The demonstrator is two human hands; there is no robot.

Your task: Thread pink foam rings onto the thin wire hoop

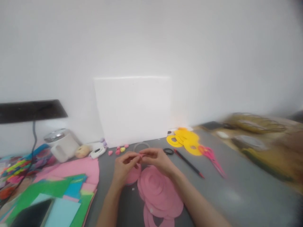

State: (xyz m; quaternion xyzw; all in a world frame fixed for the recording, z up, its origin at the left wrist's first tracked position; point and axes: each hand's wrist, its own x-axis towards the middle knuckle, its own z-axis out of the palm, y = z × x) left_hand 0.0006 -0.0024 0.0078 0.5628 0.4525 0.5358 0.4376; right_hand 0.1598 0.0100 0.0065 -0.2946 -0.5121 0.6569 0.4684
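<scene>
My left hand (125, 168) and my right hand (158, 160) meet over the grey table, fingertips pinched together on a small pink piece (140, 156). Its exact kind is blurred and mostly hidden by the fingers. Under my left hand lie pink paper discs (133, 177), partly covered. Beside them, below my right hand, is a pile of pink paper spirals and rounds (163, 197). Just beyond my fingers rests a thin wire loop (141, 144), with several small pink and yellow heart-shaped beads (117, 152) to its left.
Right of my hands lie a black ring (168, 151), a black-and-red pencil (189, 164), pink scissors (215, 162) and yellow paper rings (189, 138). A white board (134, 110) leans on the wall. Coloured sheets (62, 211) and a white mug (66, 148) are at left.
</scene>
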